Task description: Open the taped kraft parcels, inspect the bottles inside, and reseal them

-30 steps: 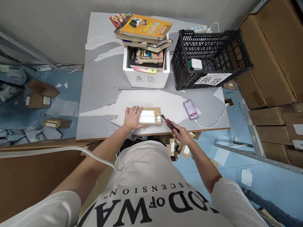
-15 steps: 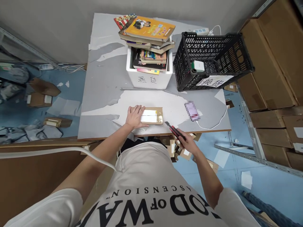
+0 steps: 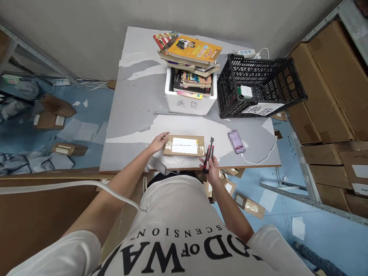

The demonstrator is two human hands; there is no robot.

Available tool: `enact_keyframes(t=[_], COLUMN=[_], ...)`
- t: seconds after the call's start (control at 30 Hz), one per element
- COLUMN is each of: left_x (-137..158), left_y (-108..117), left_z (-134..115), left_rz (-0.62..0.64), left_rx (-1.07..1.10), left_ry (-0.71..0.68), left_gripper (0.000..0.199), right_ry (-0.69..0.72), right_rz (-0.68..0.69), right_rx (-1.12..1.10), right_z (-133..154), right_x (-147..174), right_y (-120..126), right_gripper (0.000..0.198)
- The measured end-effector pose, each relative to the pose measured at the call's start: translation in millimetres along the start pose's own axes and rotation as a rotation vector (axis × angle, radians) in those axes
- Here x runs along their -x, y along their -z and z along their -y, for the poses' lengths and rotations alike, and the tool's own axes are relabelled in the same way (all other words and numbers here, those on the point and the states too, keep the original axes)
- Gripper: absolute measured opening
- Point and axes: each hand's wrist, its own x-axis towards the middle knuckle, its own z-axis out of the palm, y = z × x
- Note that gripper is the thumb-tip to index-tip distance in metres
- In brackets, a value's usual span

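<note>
Cardboard boxes (image 3: 48, 120) lie on a blue floor (image 3: 93, 100) at far left. Next comes a grey-and-white desk (image 3: 126, 103). The left hand (image 3: 157, 144) reaches the left end of a taped cardboard parcel (image 3: 184, 146), its fingers at the far corner; whether its grip is closed on it, I cannot tell. The parcel lies flat near the desk's front edge, white label up. Behind it stands a white bin (image 3: 186, 108) piled with books (image 3: 195, 49). Just beside the parcel's right end, the right hand (image 3: 212, 168) has its grip clamped around a black-and-red utility knife (image 3: 209, 156), blade end pointing away from the wearer. Further right are a pixelated purplish object (image 3: 236, 142) with a white cable (image 3: 258, 163), a black crate (image 3: 225, 90) behind it, and stacked cartons (image 3: 330, 76).
</note>
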Motion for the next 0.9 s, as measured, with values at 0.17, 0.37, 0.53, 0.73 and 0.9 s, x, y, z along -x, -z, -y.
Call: enact_keyframes(t=[0.17, 0.37, 0.53, 0.73, 0.9], left_x=[10.6, 48.1, 77.3, 90.8, 90.1], left_y=[1.2, -2.5, -21.4, -39.5, -42.2], left_z=[0.5, -0.5, 8.3, 17.2, 24.5], left_rz=[0.022, -0.032, -0.078, 0.011, 0.054], left_rx=[0.204, 0.403, 0.444, 0.428, 0.33], left_ry=[0.084, 0.09, 0.153, 0.231, 0.205], left_gripper=[0.054, 0.047, 0.045, 0.04, 0.04], right_ry=[0.066, 0.142, 0.166, 0.208, 0.238], right_rz=[-0.044, 0.043, 0.182, 0.178, 0.137], right_rx=[-0.014, 0.095, 0.223, 0.354, 0.367], right_z=[5.5, 44.6, 66.9, 64.9, 56.8], right_x=[-16.4, -72.3, -112.3, -122.8, -112.5], right_y=[-11.3, -42.3, -84.2, -112.5, -112.6], right_gripper=[0.036, 0.028, 0.024, 0.024, 0.022])
